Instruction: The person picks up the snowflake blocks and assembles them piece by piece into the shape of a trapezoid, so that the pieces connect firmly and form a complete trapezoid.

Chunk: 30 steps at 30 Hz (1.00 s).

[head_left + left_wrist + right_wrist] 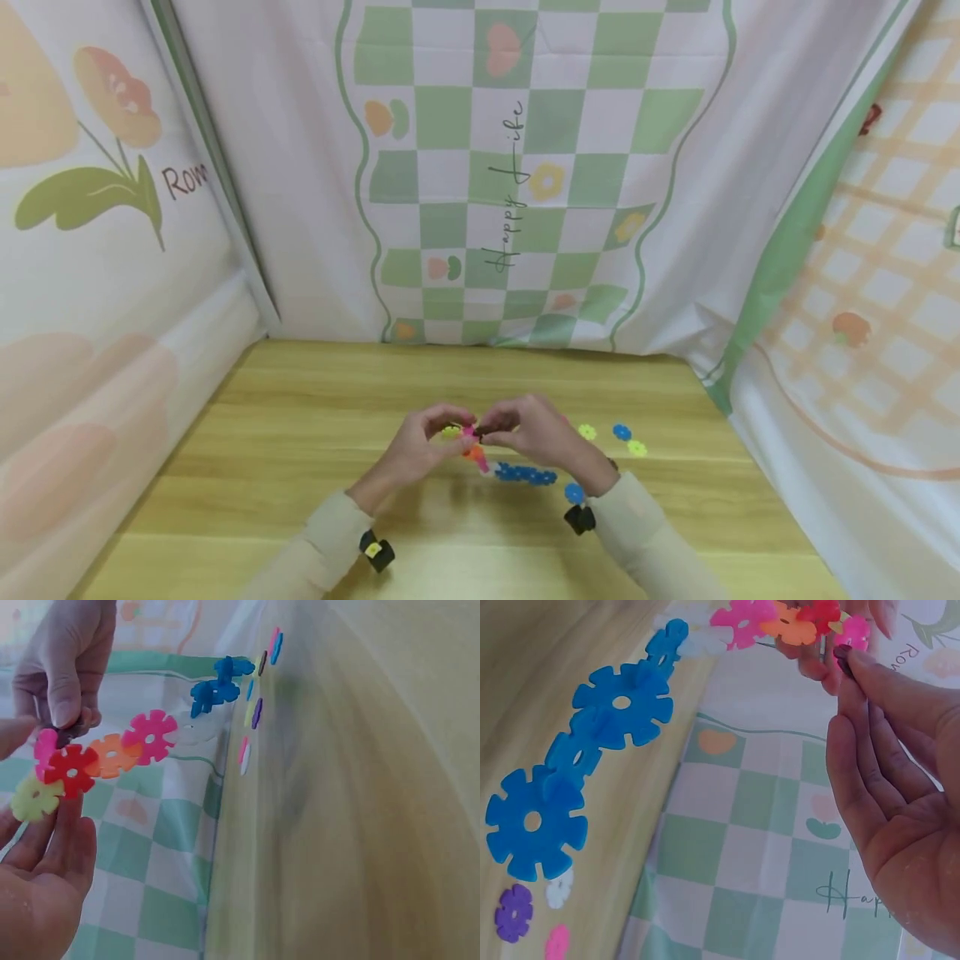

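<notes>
A chain of flower-shaped interlocking discs hangs from my left hand [420, 446], whose fingers and thumb hold its near end. In the left wrist view that end has a yellow-green disc [36, 799], a red disc [70, 771], an orange disc [112, 756] and pink discs. A white disc [195, 733] links it to a run of blue discs [622, 705]. My right hand [536, 429] pinches a dark brown disc [844, 661] between thumb and forefinger. That disc touches the small pink disc [851, 634] beside the red one; whether they are joined cannot be told.
Loose discs lie on the wooden table [262, 467], among them a yellow one [637, 448] and a blue one [622, 432] to the right. A purple disc [514, 913] shows in the right wrist view. Printed cloth [502, 167] closes off the back and sides.
</notes>
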### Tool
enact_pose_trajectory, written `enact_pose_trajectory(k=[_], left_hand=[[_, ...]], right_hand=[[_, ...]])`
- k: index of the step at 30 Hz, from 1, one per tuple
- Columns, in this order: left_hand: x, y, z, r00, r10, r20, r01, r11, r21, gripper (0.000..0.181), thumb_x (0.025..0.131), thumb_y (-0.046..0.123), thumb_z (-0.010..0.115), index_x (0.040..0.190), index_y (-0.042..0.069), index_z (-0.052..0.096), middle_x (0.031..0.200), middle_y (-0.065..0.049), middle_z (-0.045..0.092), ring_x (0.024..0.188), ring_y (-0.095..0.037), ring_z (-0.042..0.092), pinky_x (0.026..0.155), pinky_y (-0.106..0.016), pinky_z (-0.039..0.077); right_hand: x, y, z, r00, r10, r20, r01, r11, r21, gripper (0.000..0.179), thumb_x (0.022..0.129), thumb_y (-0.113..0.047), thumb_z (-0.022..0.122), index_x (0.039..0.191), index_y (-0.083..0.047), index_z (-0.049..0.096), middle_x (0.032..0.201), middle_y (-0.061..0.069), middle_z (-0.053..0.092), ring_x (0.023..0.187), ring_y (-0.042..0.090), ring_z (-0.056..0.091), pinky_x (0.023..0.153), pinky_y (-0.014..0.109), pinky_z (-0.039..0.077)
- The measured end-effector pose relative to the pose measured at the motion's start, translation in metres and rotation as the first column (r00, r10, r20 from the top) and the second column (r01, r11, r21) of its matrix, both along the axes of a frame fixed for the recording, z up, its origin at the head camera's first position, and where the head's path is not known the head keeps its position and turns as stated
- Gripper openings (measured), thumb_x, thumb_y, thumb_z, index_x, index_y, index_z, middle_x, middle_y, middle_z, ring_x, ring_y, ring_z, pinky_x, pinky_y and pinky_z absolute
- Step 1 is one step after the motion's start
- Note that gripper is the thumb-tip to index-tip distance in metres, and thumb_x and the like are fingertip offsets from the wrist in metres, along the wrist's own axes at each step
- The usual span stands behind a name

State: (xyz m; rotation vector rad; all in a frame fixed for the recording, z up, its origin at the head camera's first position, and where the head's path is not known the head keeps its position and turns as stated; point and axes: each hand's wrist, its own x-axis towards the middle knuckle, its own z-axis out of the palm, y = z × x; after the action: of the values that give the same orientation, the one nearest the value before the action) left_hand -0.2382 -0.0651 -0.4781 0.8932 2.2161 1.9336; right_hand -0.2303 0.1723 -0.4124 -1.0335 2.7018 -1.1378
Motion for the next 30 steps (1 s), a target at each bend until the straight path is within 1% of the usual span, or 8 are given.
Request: enact_pose_trajectory(k=[3, 5, 7, 9, 20, 23, 26, 30], left_hand=[[-0.001, 0.000, 0.005, 0.994, 0.019, -0.106, -0.025, 0.998, -0.059, 0.023, 0.097, 0.019, 0.079, 0.119, 0.015, 0.074, 0.120, -0.002, 0.075, 0.113, -0.017, 0.068, 0.108, -0.041, 0.054], [-0.003, 0.000, 0.006, 0.983, 0.023, -0.183, -0.041, 0.995, -0.096, 0.019, 0.097, 0.021, 0.079, 0.115, 0.016, 0.075, 0.115, 0.000, 0.075, 0.108, -0.016, 0.069, 0.101, -0.039, 0.057], [-0.005, 0.001, 0.007, 0.972, 0.021, -0.233, -0.050, 0.992, -0.119, 0.016, 0.097, 0.022, 0.079, 0.112, 0.018, 0.076, 0.111, 0.002, 0.075, 0.104, -0.015, 0.069, 0.097, -0.037, 0.059], [-0.006, 0.002, 0.007, 0.969, 0.016, -0.248, -0.051, 0.990, -0.135, 0.012, 0.097, 0.022, 0.078, 0.109, 0.020, 0.076, 0.108, 0.003, 0.074, 0.102, -0.012, 0.068, 0.095, -0.035, 0.060], [-0.002, 0.011, 0.000, 0.988, 0.025, -0.151, -0.033, 0.998, -0.050, 0.009, 0.098, 0.015, 0.076, 0.106, 0.010, 0.077, 0.107, -0.010, 0.073, 0.099, -0.013, 0.068, 0.092, -0.033, 0.062], [-0.002, 0.013, -0.001, 0.993, 0.037, -0.113, -0.042, 0.998, -0.044, 0.010, 0.099, 0.016, 0.075, 0.105, 0.009, 0.076, 0.106, -0.012, 0.073, 0.095, -0.014, 0.068, 0.089, -0.030, 0.061], [-0.002, 0.012, 0.000, 0.998, 0.053, -0.047, -0.055, 0.997, -0.057, 0.011, 0.101, 0.019, 0.072, 0.107, 0.009, 0.074, 0.105, -0.012, 0.074, 0.091, -0.015, 0.069, 0.083, -0.027, 0.059], [-0.002, 0.011, 0.003, 0.998, 0.069, 0.014, -0.068, 0.995, -0.072, 0.013, 0.104, 0.022, 0.069, 0.108, 0.010, 0.072, 0.104, -0.013, 0.074, 0.089, -0.016, 0.066, 0.077, -0.026, 0.056]], right_hand=[[-0.001, -0.002, 0.004, 0.999, 0.018, 0.028, -0.018, 1.000, 0.018, 0.009, 0.095, -0.010, 0.079, 0.103, -0.014, 0.080, 0.094, -0.002, 0.081, 0.083, 0.005, 0.074, 0.076, 0.020, 0.062], [-0.002, -0.003, 0.005, 0.999, 0.024, 0.034, -0.024, 0.999, 0.023, 0.008, 0.095, -0.010, 0.079, 0.102, -0.014, 0.080, 0.094, -0.002, 0.081, 0.083, 0.003, 0.074, 0.076, 0.019, 0.061], [-0.003, -0.003, 0.005, 0.999, 0.030, 0.035, -0.031, 0.999, 0.019, 0.007, 0.094, -0.011, 0.080, 0.100, -0.014, 0.080, 0.093, -0.001, 0.081, 0.082, 0.003, 0.074, 0.075, 0.019, 0.061], [-0.004, -0.004, 0.004, 0.999, 0.036, 0.037, -0.036, 0.999, 0.010, 0.006, 0.094, -0.012, 0.081, 0.099, -0.014, 0.080, 0.092, -0.001, 0.081, 0.081, 0.003, 0.074, 0.074, 0.019, 0.061], [-0.006, 0.002, -0.002, 0.998, 0.011, 0.068, -0.010, 1.000, -0.005, 0.008, 0.092, -0.018, 0.083, 0.098, -0.014, 0.079, 0.093, 0.000, 0.081, 0.083, 0.008, 0.076, 0.075, 0.021, 0.062], [-0.008, 0.016, -0.002, 0.995, -0.044, 0.085, 0.041, 0.999, 0.032, 0.013, 0.092, -0.020, 0.083, 0.103, -0.016, 0.079, 0.098, 0.001, 0.081, 0.088, 0.008, 0.075, 0.079, 0.021, 0.062], [-0.014, 0.036, -0.003, 0.991, -0.106, 0.084, 0.098, 0.991, 0.091, 0.018, 0.092, -0.023, 0.083, 0.108, -0.015, 0.077, 0.102, 0.002, 0.079, 0.091, 0.009, 0.073, 0.081, 0.022, 0.061], [-0.024, 0.067, -0.012, 0.984, -0.166, 0.069, 0.153, 0.975, 0.162, 0.019, 0.093, -0.019, 0.082, 0.109, -0.010, 0.076, 0.103, 0.005, 0.078, 0.092, 0.012, 0.072, 0.083, 0.027, 0.062]])
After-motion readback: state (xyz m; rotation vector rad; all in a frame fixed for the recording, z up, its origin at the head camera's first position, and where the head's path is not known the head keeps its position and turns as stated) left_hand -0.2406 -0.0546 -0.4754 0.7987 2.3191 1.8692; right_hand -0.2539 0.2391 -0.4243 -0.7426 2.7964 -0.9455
